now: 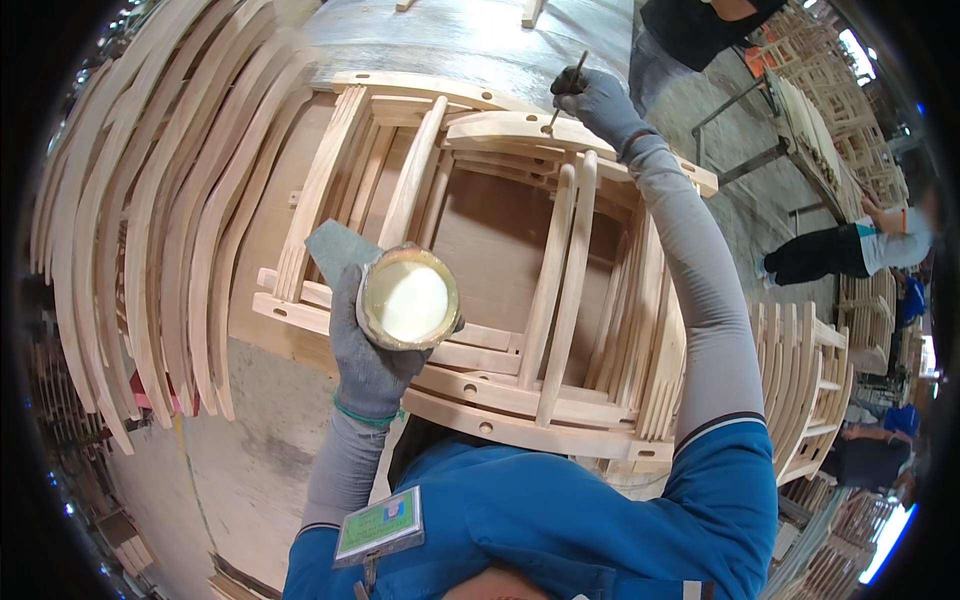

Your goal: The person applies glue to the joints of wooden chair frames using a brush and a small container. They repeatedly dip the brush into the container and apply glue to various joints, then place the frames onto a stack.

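My left hand [368,362], in a grey glove, is closed around a round cup [372,318] of creamy white liquid, held upright over the stacked wooden frames. A grey-green flat sheet [338,250] sticks out beside the cup; how it is held is hidden. At the far side, my gloved right hand [602,105] grips a thin wooden stick [556,118]. Its lower tip is at a hole in a curved light-wood rail [500,128], though whether it is inside the hole I cannot tell. Round wooden bars [563,290] run between the far and near rails [510,425].
Long curved wooden pieces [170,200] lie in a row on the left. Beyond the frames is a shiny covered table [450,45]. More slatted frames [800,380] stand at right. A person [700,40] is at the far right, and others are farther off.
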The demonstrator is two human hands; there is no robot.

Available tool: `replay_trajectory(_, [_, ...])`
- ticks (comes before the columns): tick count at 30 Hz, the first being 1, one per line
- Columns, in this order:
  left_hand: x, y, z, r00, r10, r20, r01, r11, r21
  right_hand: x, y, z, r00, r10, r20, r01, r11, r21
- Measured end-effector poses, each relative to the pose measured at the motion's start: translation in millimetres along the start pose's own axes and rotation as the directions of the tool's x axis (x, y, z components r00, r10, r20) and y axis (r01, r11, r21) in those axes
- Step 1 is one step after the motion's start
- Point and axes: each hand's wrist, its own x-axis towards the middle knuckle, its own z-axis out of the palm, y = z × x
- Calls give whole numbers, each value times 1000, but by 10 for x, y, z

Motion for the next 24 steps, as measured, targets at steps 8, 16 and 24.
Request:
replay_trajectory(8, [200, -71, 91, 984, -75, 161, 78, 997, -12, -1421, -1433, -459, 999, 48, -3, -38, 841, 539])
replay_trajectory(16, [208, -283, 273, 912, -130, 390, 102, 991, 92, -2167, -1635, -345, 991, 135, 27, -126, 812, 570])
replay_trajectory(24, [225, -511, 357, 862, -167, 479, 15, 952, 305, -2531, -1221, -423, 865, 489, 116, -194, 112, 974])
